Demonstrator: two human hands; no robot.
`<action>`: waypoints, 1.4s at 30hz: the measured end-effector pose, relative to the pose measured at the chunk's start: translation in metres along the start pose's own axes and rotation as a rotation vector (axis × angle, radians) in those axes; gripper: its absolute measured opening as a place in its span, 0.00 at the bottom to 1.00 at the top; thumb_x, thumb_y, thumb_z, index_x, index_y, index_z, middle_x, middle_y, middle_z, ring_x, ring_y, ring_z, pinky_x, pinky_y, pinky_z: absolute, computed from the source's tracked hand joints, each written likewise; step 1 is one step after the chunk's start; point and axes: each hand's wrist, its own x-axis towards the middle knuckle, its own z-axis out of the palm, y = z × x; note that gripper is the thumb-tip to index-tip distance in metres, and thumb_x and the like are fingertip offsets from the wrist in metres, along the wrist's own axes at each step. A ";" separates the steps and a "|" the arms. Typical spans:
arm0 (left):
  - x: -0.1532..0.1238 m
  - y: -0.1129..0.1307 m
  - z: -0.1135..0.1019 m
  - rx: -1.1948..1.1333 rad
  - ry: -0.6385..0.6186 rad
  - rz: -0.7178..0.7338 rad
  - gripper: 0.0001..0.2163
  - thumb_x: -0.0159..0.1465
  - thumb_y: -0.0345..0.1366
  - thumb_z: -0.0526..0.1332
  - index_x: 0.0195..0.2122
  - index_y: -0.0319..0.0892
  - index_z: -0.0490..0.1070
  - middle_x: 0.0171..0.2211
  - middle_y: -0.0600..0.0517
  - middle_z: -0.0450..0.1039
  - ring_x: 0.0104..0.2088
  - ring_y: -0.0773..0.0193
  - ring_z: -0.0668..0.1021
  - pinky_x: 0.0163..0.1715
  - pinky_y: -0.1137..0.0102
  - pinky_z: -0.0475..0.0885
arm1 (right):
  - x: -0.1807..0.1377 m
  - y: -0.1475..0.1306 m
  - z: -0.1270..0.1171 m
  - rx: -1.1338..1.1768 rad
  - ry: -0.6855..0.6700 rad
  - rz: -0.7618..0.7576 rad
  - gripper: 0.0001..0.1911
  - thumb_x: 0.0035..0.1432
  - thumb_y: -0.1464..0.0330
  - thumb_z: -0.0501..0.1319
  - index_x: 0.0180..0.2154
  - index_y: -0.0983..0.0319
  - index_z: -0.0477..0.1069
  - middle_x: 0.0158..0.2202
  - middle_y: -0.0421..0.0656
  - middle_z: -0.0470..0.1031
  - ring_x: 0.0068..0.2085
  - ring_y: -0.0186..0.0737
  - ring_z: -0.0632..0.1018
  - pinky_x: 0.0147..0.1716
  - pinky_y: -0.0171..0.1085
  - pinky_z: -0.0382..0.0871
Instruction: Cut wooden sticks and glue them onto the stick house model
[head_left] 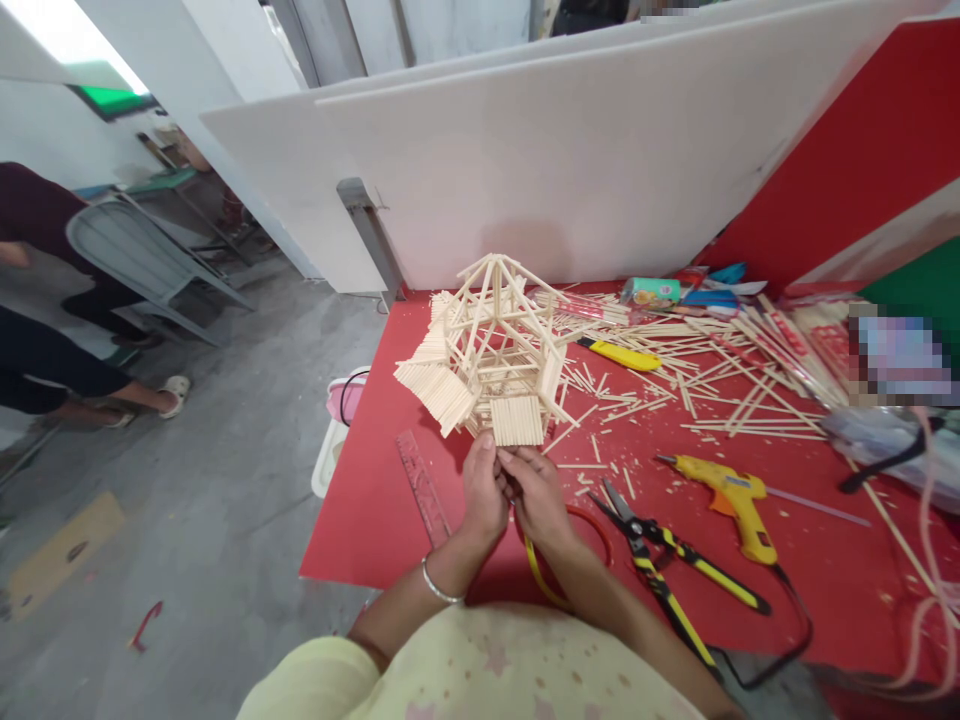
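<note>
A small house-like model built of thin wooden sticks stands on the red tabletop, with an open pointed frame on top and slatted panels at its left and front. My left hand and my right hand meet just below the front slatted panel. Both are closed, fingertips pressed together near its lower edge. Whatever lies between the fingers is hidden. A clear ruler lies left of my hands, and yellow-and-black snips lie open to their right.
A yellow glue gun with a cord rests at the right. Loose sticks and a yellow cutter knife lie behind it. White boards stand along the back edge. On the left, a person is near a grey chair.
</note>
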 end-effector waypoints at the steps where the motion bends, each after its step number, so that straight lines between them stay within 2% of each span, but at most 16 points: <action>1: 0.000 0.000 0.000 -0.003 -0.002 -0.004 0.18 0.62 0.52 0.66 0.31 0.42 0.66 0.20 0.60 0.59 0.17 0.74 0.60 0.16 0.78 0.54 | 0.000 0.000 0.000 0.000 0.000 -0.001 0.13 0.55 0.59 0.68 0.26 0.61 0.75 0.22 0.37 0.73 0.24 0.30 0.69 0.24 0.30 0.59; 21: 0.002 -0.003 -0.003 -0.003 0.005 -0.025 0.20 0.60 0.55 0.66 0.34 0.42 0.68 0.23 0.58 0.65 0.19 0.73 0.65 0.17 0.78 0.58 | 0.000 -0.001 0.000 -0.005 -0.005 -0.002 0.14 0.55 0.59 0.69 0.25 0.62 0.75 0.22 0.37 0.72 0.23 0.29 0.68 0.23 0.30 0.58; 28: 0.001 -0.003 -0.003 -0.005 0.008 -0.015 0.20 0.60 0.54 0.66 0.32 0.42 0.66 0.20 0.60 0.61 0.17 0.74 0.62 0.15 0.78 0.55 | 0.000 -0.001 0.001 -0.006 0.005 0.002 0.14 0.54 0.59 0.69 0.25 0.62 0.75 0.22 0.37 0.73 0.23 0.29 0.68 0.23 0.30 0.57; 42: 0.001 -0.002 -0.002 -0.009 0.005 0.000 0.20 0.58 0.54 0.67 0.30 0.42 0.67 0.20 0.60 0.61 0.18 0.74 0.62 0.16 0.78 0.54 | 0.001 0.002 0.000 -0.010 -0.002 0.003 0.13 0.54 0.59 0.68 0.25 0.61 0.75 0.22 0.37 0.73 0.23 0.30 0.68 0.23 0.31 0.58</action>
